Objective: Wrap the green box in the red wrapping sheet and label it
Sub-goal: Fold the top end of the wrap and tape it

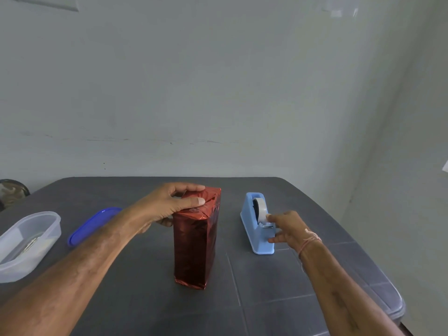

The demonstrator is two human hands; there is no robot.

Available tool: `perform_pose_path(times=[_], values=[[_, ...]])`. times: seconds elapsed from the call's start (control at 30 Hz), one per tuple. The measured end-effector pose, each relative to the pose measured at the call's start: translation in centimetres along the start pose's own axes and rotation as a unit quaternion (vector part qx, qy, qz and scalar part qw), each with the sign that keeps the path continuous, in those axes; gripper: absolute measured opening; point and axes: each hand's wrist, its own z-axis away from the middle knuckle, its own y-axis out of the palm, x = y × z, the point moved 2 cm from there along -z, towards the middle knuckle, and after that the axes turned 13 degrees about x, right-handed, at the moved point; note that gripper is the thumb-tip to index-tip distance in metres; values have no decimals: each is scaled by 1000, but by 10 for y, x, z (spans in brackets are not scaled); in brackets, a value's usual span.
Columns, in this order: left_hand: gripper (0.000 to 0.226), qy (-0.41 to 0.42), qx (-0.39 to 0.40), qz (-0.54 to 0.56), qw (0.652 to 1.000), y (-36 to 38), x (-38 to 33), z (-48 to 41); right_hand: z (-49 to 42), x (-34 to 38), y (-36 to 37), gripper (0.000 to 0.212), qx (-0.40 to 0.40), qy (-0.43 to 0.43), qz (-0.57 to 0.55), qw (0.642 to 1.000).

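Observation:
The box stands upright in the middle of the dark table, fully covered in shiny red wrapping sheet (195, 248); no green shows. My left hand (169, 204) grips its top end, thumb across the folded flaps and fingers curled over the far edge and left side. To the right stands a light blue tape dispenser (252, 221) with a white tape roll (260, 208). My right hand (287, 227) is at the dispenser, fingertips pinching the tape end by the cutter, other fingers resting against the dispenser's side.
A clear plastic container (14, 265) holding small items sits at the left edge, its blue lid (92, 225) lying beside it. The dark grey table (278, 287) ends at a rounded right edge, with a pale wall behind.

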Motion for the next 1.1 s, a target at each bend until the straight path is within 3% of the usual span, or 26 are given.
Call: perform_pose_path(times=[0.2,1.1], values=[[36,-7,0,0,1000,1,0,2,4,-11,-1,32,16,-11,-114,993],[33,-15,0,12,1000,3,1,5,17,-58,19,20,-39,-116,-205,971]])
